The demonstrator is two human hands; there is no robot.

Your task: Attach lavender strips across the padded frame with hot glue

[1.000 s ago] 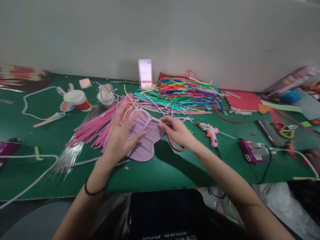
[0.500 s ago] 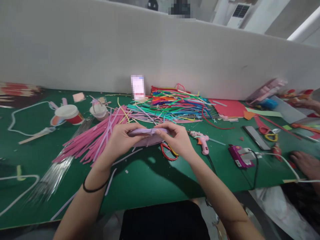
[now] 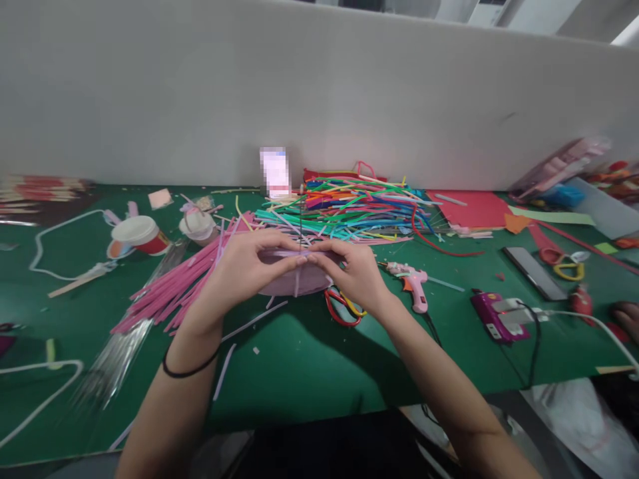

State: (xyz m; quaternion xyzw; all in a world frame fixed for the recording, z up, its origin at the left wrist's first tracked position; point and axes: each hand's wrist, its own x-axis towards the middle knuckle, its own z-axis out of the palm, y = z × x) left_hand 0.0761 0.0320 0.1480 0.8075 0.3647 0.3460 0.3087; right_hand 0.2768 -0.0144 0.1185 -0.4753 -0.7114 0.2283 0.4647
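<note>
Between my two hands, above the green table, is a pale lavender rounded piece (image 3: 282, 286) with a raised rim and a strip down its middle. My left hand (image 3: 252, 269) grips its left side, thumb and fingers pinched along the top edge. My right hand (image 3: 352, 269) pinches the same edge from the right, and the fingertips of both hands meet near the centre. A thin dark line, like a wire or stick, rises from that spot. Red and yellow-handled scissors (image 3: 342, 313) lie just below my right hand. Pink pipe cleaners (image 3: 164, 293) spread out beside my left hand.
A pink glue gun (image 3: 414, 283) lies right of my hands, near a purple power adapter (image 3: 494, 318) with cords and a dark phone (image 3: 534, 273). Multicoloured pipe cleaners (image 3: 359, 206) pile up behind. Paper cups (image 3: 140, 233) stand left. Another person's hand (image 3: 626, 316) is at far right.
The lavender piece has tipped so more of its flat face shows, and the thin dark line now stands upright above it. Both hands keep their hold. The view has shifted slightly.
</note>
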